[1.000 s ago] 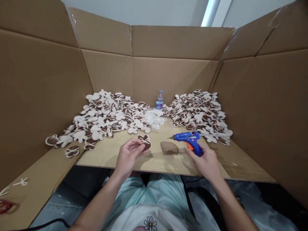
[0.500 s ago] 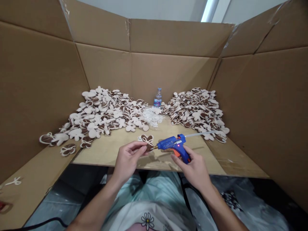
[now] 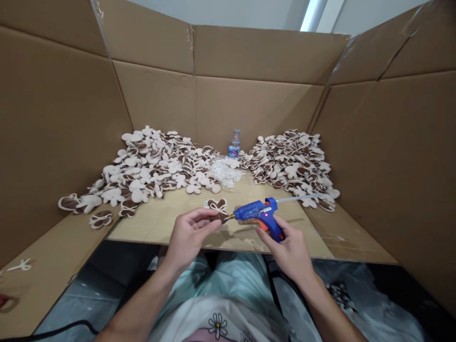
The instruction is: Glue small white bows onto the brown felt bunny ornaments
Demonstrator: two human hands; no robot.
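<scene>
My left hand (image 3: 188, 233) pinches a small brown butterfly-shaped piece (image 3: 217, 206) with a white bow, held just above the board's front edge. My right hand (image 3: 290, 249) grips the handle of a blue hot glue gun (image 3: 259, 213) with an orange trigger. Its metal nozzle points left and touches the lower right edge of the butterfly piece. A clear glue stick sticks out of the gun's back toward the right.
Two big piles of brown and white butterfly pieces lie at the back left (image 3: 149, 166) and back right (image 3: 292, 164). Between them sit a heap of white bows (image 3: 224, 172) and a small water bottle (image 3: 234, 144). Cardboard walls (image 3: 256, 109) enclose the wooden board (image 3: 167, 218).
My right hand lifted the glue gun off the board and swung it left until the nozzle met the butterfly piece. The brown block by the gun is now hidden behind it.
</scene>
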